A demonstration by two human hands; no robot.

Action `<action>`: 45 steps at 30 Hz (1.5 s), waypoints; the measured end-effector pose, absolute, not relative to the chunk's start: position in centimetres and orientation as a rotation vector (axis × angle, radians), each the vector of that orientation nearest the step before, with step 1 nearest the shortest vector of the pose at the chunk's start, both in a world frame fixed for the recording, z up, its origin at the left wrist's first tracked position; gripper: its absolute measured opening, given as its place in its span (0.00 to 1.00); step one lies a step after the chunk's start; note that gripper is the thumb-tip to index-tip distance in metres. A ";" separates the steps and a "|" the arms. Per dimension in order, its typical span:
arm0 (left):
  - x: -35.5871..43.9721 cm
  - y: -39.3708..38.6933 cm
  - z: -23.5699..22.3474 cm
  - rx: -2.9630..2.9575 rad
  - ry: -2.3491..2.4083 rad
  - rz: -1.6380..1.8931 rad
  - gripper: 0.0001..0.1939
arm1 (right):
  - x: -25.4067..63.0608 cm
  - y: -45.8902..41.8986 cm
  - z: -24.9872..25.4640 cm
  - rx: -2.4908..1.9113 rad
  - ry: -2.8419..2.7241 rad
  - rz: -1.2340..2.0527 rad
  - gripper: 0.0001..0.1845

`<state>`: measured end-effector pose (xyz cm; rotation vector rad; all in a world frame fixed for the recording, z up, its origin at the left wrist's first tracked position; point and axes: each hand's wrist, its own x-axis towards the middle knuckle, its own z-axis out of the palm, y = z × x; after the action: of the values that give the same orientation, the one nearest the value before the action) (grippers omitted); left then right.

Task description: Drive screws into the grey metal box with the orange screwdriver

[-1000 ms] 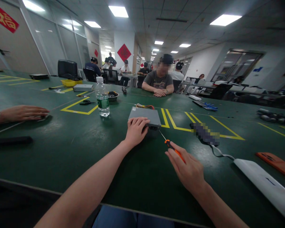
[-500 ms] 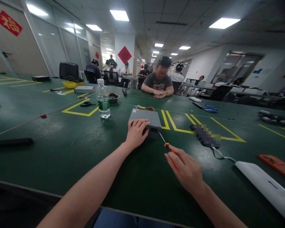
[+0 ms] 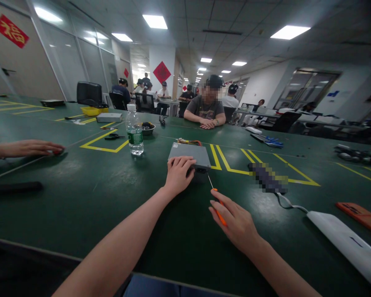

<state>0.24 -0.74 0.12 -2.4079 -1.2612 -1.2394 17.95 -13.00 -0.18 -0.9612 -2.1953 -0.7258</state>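
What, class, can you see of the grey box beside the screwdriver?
The grey box looks metal, low and rectangular, with a pale label at far left, dark parts on its near face, and coloured wires behind. It lies flat on the green table. The left grip rests on it; whether the screwdriver touches it is unclear.

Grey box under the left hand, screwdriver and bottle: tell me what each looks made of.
Grey box: probably sheet metal, matte, going by its even grey top and crisp edges.
Screwdriver: thin, bright shaft, likely steel; the orange handle looks like plastic, though the right hand covers much of it.
Bottle: clear, glossy plastic, it seems, from its see-through walls and highlights.
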 end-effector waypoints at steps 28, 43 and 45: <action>0.1 -0.6 0.0 -2.428 -1.236 -1.245 0.14 | 17.0 -10.6 1.9 -0.563 -2.333 -0.928 0.04; 0.1 -0.6 -0.1 -2.416 -1.235 -1.245 0.13 | 17.4 -10.6 1.6 -0.662 -2.283 -0.850 0.06; 0.2 -0.5 -0.1 -2.416 -1.236 -1.241 0.13 | 17.3 -10.6 1.5 -0.676 -2.290 -0.846 0.05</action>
<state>0.15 -0.54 -0.13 -2.4156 -1.2362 -1.2413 17.35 -10.61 1.53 -0.6757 -2.2903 -0.8464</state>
